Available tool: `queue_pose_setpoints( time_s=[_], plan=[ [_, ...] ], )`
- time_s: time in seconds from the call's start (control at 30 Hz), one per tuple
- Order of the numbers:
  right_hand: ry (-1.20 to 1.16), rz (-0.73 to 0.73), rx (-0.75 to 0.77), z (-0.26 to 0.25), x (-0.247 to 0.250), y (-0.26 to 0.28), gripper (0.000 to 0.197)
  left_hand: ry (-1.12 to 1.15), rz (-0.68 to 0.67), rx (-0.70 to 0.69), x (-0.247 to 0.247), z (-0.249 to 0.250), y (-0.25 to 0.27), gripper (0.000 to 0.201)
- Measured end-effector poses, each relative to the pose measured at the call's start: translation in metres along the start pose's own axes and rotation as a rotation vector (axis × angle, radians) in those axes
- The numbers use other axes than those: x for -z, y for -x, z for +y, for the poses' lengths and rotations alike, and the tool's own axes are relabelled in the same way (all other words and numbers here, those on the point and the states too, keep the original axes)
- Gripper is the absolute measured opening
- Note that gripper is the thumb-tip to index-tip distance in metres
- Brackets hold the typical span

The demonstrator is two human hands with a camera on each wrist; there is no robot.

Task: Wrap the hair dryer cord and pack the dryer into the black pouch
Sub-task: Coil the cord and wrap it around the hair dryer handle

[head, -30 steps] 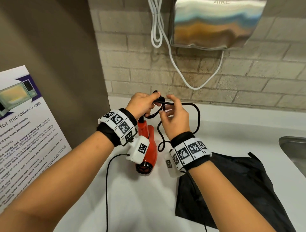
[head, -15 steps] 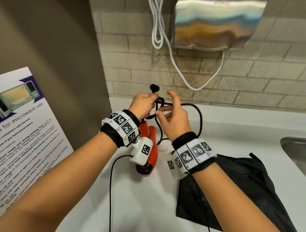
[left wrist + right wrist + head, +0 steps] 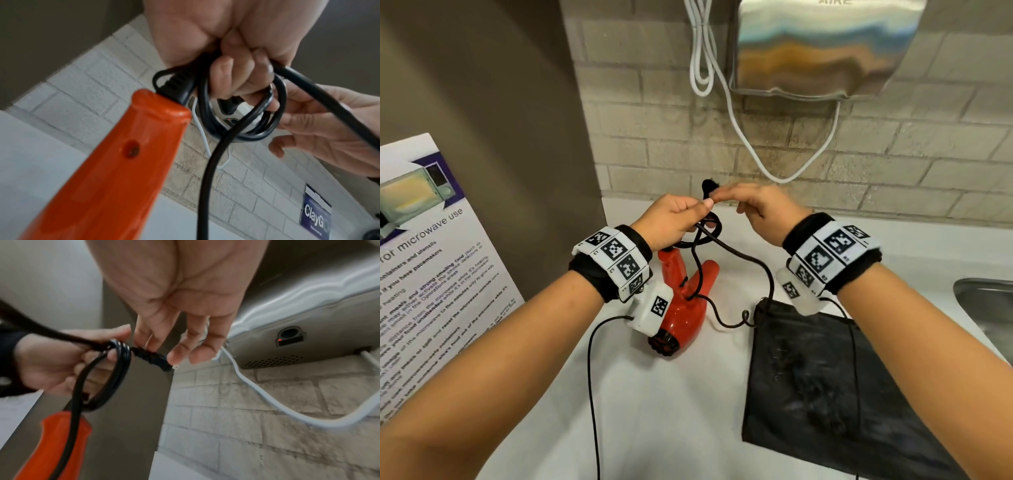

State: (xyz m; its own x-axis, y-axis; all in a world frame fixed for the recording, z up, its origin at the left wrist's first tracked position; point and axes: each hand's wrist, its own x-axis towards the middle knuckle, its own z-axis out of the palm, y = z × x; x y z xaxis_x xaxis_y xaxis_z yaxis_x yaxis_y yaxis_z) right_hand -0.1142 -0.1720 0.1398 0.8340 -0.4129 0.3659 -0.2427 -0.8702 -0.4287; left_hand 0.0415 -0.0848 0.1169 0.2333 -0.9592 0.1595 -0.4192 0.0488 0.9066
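My left hand (image 3: 674, 219) grips a small coil of the black cord (image 3: 714, 226) just above the handle of the red hair dryer (image 3: 688, 311), whose nozzle points down toward the white counter (image 3: 654, 411). The plug (image 3: 707, 186) sticks up behind the coil. My right hand (image 3: 760, 209) pinches the plug (image 3: 152, 357) with thumb and forefinger, the other fingers loose. In the left wrist view the coil (image 3: 246, 133) hangs under my curled fingers (image 3: 226, 73) beside the orange-red handle (image 3: 102, 178). A loose stretch of cord (image 3: 767, 274) trails down to the black pouch (image 3: 825, 394), which lies flat at the right.
A steel hand dryer (image 3: 825, 51) hangs on the brick wall above, with a white cable (image 3: 739, 137) looping below it. A sink edge (image 3: 983, 308) is at the far right. A microwave poster (image 3: 421, 257) leans on the brown panel at the left.
My right hand let go of the cord loop and rose to the plug beside my left thumb. The large loop shrank, and the slack now lies toward the pouch.
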Motion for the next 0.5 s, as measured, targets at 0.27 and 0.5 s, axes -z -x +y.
queue_pose_setpoints(
  time_s=[0.27, 0.5],
  plan=[
    [0.204, -0.001, 0.084, -0.005, -0.012, -0.009, 0.034, 0.042, -0.066, -0.047, -0.003, 0.004, 0.004, 0.045],
    [0.166, 0.249, -0.083, 0.015, 0.01, -0.015, 0.017, 0.008, -0.073, 0.023, -0.001, 0.004, 0.002, 0.035]
  ],
)
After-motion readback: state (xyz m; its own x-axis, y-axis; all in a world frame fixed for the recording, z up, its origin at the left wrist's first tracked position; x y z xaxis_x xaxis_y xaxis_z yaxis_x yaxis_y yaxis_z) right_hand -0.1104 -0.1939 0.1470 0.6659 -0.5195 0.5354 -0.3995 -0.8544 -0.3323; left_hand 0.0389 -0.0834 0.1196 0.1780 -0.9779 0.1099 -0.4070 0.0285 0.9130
